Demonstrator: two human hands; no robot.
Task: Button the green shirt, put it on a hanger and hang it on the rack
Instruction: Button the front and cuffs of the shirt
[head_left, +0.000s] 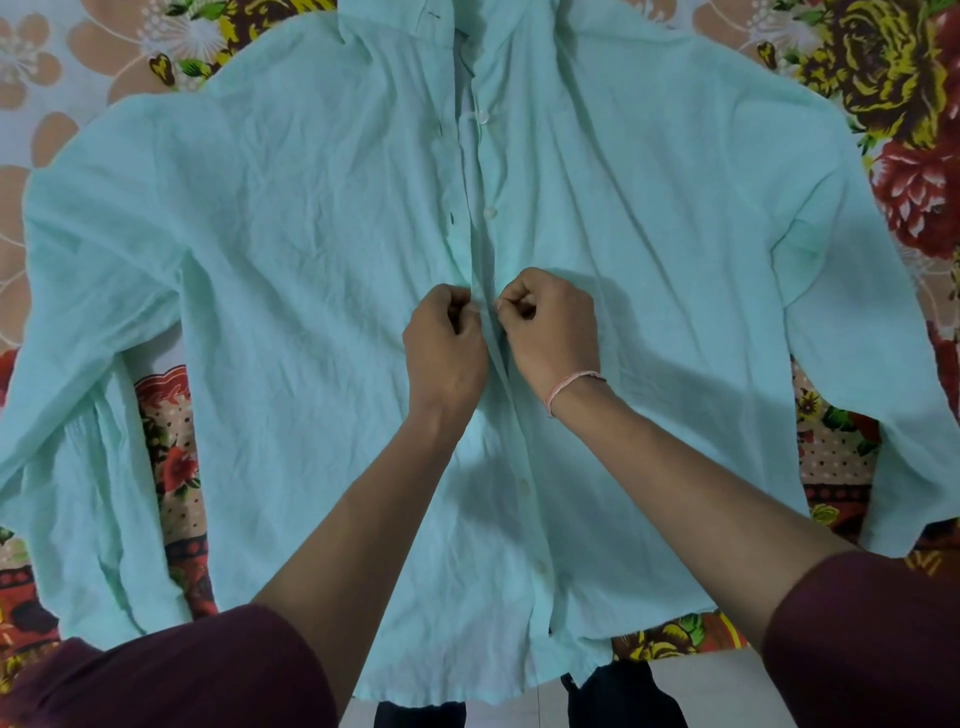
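Observation:
The green shirt (291, 270) lies flat and face up on a flowered bedsheet, collar at the far end, sleeves spread to both sides. My left hand (444, 348) pinches the left front edge at mid-chest. My right hand (553, 327), with a pink thread on its wrist, pinches the right front edge right beside it. The two hands almost touch over the placket. Above them the placket lies apart, with white buttons (490, 212) showing. Below the hands, buttons (523, 486) sit along the joined front. No hanger or rack is in view.
The flowered bedsheet (904, 171) shows around the shirt on all sides. The near edge of the bed runs along the bottom, with pale floor (727, 691) and dark trouser legs (623, 696) below the shirt hem. Maroon sleeves (862, 649) cover both upper arms.

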